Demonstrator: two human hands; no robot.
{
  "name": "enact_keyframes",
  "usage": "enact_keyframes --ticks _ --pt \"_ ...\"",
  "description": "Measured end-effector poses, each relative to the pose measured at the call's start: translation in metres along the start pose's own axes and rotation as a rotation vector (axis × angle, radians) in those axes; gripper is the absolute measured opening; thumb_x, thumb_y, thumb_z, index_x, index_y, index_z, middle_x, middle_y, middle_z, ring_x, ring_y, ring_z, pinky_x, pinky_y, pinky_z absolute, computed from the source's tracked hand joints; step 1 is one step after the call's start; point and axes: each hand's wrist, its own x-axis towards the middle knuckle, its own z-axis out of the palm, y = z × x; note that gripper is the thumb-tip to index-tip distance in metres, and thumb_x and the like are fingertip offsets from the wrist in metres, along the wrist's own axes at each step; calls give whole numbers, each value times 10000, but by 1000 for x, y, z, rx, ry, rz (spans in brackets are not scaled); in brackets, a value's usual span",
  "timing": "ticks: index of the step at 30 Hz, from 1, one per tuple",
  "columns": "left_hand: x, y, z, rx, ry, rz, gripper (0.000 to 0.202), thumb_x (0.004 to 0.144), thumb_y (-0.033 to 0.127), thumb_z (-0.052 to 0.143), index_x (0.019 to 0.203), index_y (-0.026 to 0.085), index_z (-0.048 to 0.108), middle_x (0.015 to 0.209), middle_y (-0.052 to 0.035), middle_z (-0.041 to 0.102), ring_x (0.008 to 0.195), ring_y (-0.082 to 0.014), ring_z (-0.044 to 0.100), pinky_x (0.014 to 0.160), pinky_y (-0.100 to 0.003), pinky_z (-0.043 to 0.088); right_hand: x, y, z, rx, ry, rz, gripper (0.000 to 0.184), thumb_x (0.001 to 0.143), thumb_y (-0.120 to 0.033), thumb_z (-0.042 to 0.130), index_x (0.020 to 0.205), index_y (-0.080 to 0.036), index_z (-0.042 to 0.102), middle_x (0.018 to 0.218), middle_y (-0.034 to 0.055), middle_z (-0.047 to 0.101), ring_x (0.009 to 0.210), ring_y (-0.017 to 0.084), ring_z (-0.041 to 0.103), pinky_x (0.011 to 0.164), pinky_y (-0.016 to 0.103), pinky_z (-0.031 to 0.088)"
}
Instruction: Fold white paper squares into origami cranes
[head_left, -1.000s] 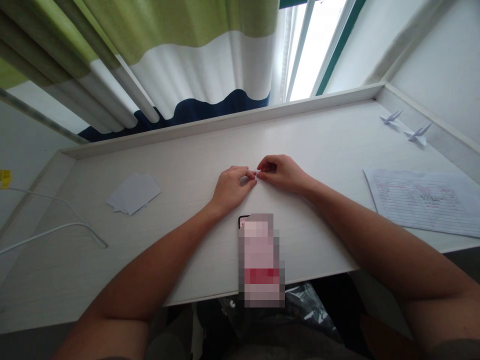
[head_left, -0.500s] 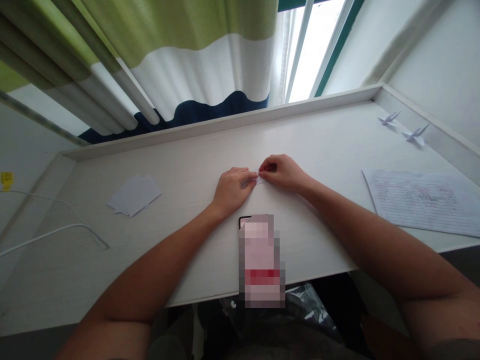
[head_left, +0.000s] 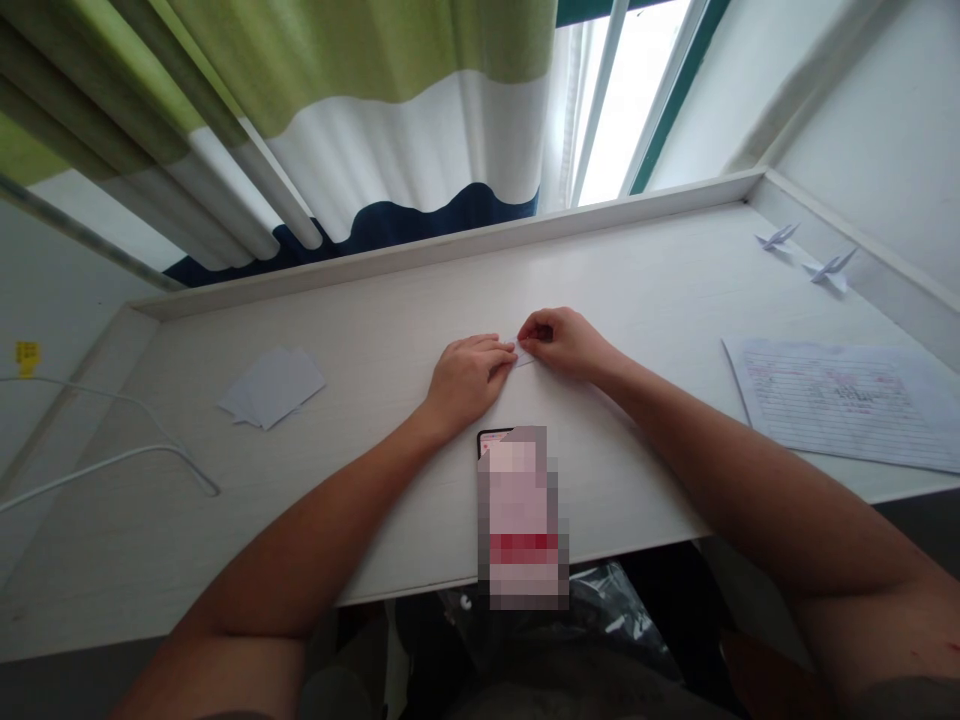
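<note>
A small piece of white paper (head_left: 527, 360), apparently folded, lies on the white desk between my hands and is mostly covered by them. My left hand (head_left: 471, 375) rests over its left part, fingers together and thumb tucked in against it. At its right end, my right hand (head_left: 564, 343) pinches the paper between thumb and forefinger, the other fingers curled. The two hands' fingertips almost meet. Just nearer to me is a phone (head_left: 495, 436), its screen mostly blurred out.
A fanned stack of white paper sheets (head_left: 274, 388) lies left, near a white cable (head_left: 135, 455). Two folded paper birds (head_left: 831, 268) stand at the far right, behind a lined, written-on paper pad (head_left: 847, 395). A raised ledge (head_left: 450, 243) runs along the desk's back below the curtain (head_left: 420, 130).
My left thumb and fingers have shifted slightly over the paper, and a little more of it shows between the hands. My right hand keeps its pinch in nearly the same place.
</note>
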Motion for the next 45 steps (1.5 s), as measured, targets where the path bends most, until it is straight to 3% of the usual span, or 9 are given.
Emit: enact_keyframes --ticks 14,19,24,27,33,36,40,45 --pt "-3 1 -3 148 -67 153 310 1057 184 553 1241 198 802 1431 -75 755 1434 -297 661 1255 -567 421 -2 5 -9 41 5 -30 165 826 -147 688 934 -168 811 801 42 750 712 177 628 719 324 487" --pt "-4 3 -13 168 -147 151 354 1049 327 584 1326 227 779 1487 -70 721 1486 -309 613 1303 -593 359 0 15 -12 95 143 12 199 828 -130 646 925 -163 816 803 40 770 736 182 645 742 324 501" --pt "-5 0 -23 156 -245 182 424 1057 369 552 1419 249 737 1543 -69 682 1551 -310 544 1353 -620 270 0 16 -13 124 122 1 179 876 -188 673 945 -185 837 923 74 810 821 212 693 804 360 539" --pt "-5 -6 -24 133 -275 179 422 1066 368 547 1432 260 728 1570 -59 661 1582 -305 504 1364 -622 250 -2 14 -11 73 88 -52 128 900 -257 732 941 -207 842 1010 101 792 939 251 702 893 407 550" --pt "-6 -13 -28 81 -354 160 471 1091 421 548 1536 298 642 1680 -34 540 1693 -332 290 1374 -698 124 -3 15 -7 -87 97 -104 118 921 -282 747 957 -214 836 1097 119 748 1111 315 656 1061 483 496" --pt "-6 -13 -30 78 -383 148 484 1102 426 525 1558 294 620 1697 -37 515 1701 -335 266 1373 -702 95 -3 16 -7 -68 91 -101 170 971 -312 693 961 -212 830 1068 111 746 1069 298 656 1036 467 501" --pt "-6 -15 -30 65 -399 151 505 1112 430 503 1592 296 583 1721 -40 482 1712 -325 231 1379 -685 72 -4 14 -5 -117 88 -96 200 951 -391 746 1021 -222 828 1093 112 730 1081 312 637 1026 466 497" --pt "-5 -21 -28 21 -433 164 525 1117 440 495 1618 293 550 1746 -42 441 1727 -311 168 1383 -670 43 -6 7 2 -216 101 -34 201 949 -360 746 1097 -240 810 1164 123 696 1136 348 607 1027 501 485"
